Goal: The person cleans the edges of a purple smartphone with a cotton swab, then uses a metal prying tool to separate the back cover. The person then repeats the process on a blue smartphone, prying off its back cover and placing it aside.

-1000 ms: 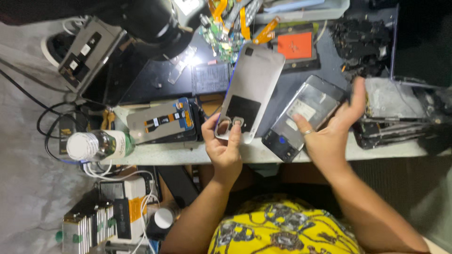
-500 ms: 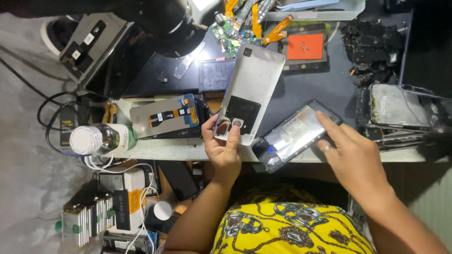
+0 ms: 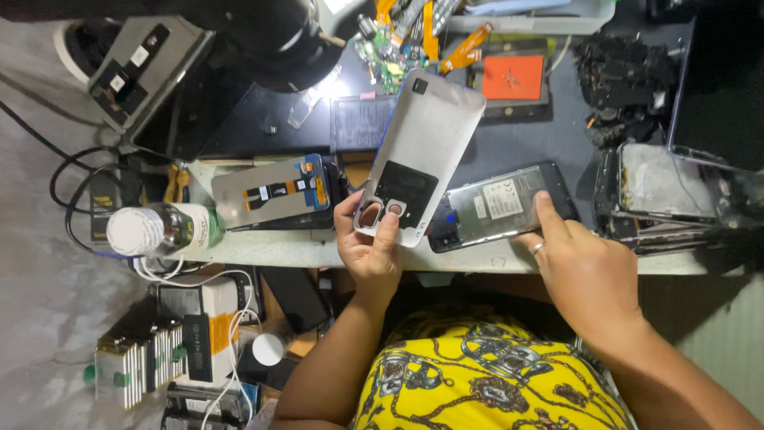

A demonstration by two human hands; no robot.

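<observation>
- A clear bottle with a white cap [image 3: 159, 231] is lying on its side at the bench [image 3: 318, 251] edge, well to the left of the silver back cover, probably parked there to stay out of the working area.
- A detached phone screen with a blue-edged flex strip [image 3: 270, 191] is resting face down just left of the silver back cover, its inner side showing.
- The left hand [image 3: 370, 251] is holding the silver back cover [image 3: 422, 155] by its lower end, fingers [image 3: 387, 231] clamped on it with the thumb pressing beside the camera cutout; the cover is tilting up so its inner face is turned toward the head camera, seemingly for inspection.
- The right hand [image 3: 585, 271] is resting on the opened phone body [image 3: 501, 207] lying flat on the bench just right of the silver back cover, fingers spread with one fingertip pressing down, apparently steadying it.
- An orange-labelled part [image 3: 513, 77] is sitting above and to the right of the silver back cover.
</observation>
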